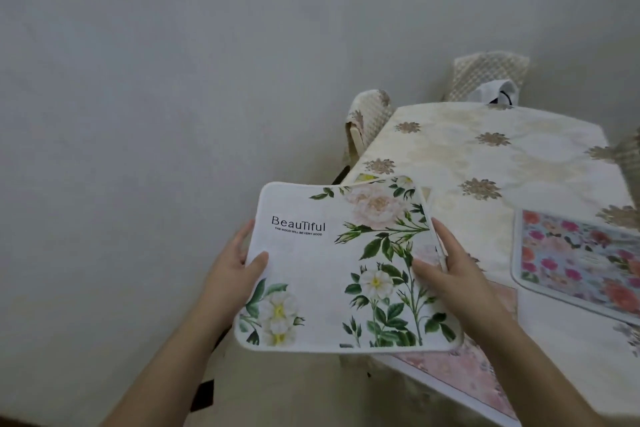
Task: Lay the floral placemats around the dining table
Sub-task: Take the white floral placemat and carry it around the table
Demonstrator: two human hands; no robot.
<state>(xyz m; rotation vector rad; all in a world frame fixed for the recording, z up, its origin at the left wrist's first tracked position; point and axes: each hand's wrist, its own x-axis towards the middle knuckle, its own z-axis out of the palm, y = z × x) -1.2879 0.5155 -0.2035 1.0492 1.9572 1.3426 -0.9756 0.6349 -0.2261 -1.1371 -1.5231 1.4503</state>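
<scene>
White mat (pixel 332 263) held above table's (pixel 485 156) near-left corner | left hand (pixel 239 260) and right hand (pixel 450 260) pinch its side edges, thumbs on top | risk: it may land over pink mat (pixel 478 374) beneath.

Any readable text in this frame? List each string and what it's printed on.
"BeauTiful": large black print on the white floral placemat held by both hands.
"THE MOOD WILL BE VERY GOOD": small capitals just under it, on the same placemat.
Blue floral placemat on the table: a pale patch near its centre may hold print, too blurred to read.
No other text visible.
</scene>
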